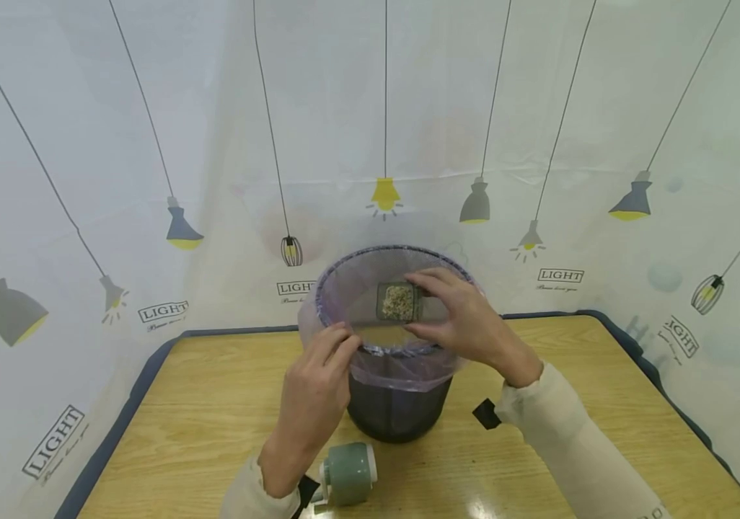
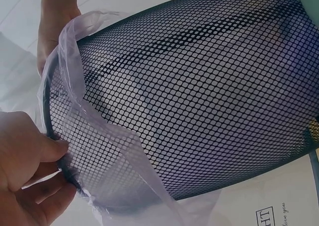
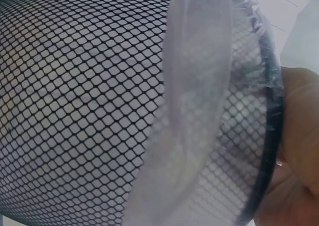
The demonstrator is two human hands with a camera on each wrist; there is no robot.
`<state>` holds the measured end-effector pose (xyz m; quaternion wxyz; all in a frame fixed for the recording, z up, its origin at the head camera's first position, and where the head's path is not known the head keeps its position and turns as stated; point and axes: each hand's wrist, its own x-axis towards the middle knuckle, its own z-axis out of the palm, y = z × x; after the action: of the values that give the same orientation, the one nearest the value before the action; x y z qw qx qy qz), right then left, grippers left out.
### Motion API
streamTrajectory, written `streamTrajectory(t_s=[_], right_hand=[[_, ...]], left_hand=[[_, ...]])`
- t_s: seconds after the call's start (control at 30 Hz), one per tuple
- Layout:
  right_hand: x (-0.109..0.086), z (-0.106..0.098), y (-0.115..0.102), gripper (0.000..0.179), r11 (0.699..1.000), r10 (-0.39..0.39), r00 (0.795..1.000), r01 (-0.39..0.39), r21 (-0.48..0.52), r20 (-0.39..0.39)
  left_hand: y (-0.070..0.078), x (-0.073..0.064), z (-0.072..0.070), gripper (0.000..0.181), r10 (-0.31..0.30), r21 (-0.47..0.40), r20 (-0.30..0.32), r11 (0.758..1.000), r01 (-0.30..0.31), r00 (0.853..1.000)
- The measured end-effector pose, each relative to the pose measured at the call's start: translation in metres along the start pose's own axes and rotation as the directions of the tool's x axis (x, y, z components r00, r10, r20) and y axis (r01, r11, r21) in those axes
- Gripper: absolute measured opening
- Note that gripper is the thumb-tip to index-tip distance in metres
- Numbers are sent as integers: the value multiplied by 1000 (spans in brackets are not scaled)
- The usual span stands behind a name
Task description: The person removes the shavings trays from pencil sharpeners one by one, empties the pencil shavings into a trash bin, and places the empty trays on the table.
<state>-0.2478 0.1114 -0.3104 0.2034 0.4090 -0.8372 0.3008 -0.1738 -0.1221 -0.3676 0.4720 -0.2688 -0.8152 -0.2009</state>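
Observation:
A black mesh trash bin [image 1: 399, 407] stands upright on the table, lined with a thin purple bag [image 1: 337, 288] folded over its rim. My left hand [image 1: 319, 386] pinches the near-left rim and bag edge; in the left wrist view, that hand's thumb and fingers [image 2: 57, 198] straddle the rim. My right hand [image 1: 467, 317] holds a small square dark-green container [image 1: 379, 303] between thumb and fingers, over the bin's mouth. Pale, crumbly bits [image 1: 399, 301] show in the container. In the right wrist view, the mesh wall and bag mostly hide the right hand [image 3: 301, 141].
A green cup-like vessel [image 1: 349, 473] with white ends is on the wooden table [image 1: 227, 404], in front of the bin and close to my left wrist. White sheeting [image 1: 337, 108] printed with hanging lamps surrounds the table's back and sides.

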Motion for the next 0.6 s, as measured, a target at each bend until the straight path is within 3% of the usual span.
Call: streamTrajectory(t_s=[0.6], right_hand=[[0, 0, -5, 70, 995, -80, 997, 82, -59, 20]], left_hand=[[2, 0, -2, 19, -26, -31, 15, 999, 26, 1000]])
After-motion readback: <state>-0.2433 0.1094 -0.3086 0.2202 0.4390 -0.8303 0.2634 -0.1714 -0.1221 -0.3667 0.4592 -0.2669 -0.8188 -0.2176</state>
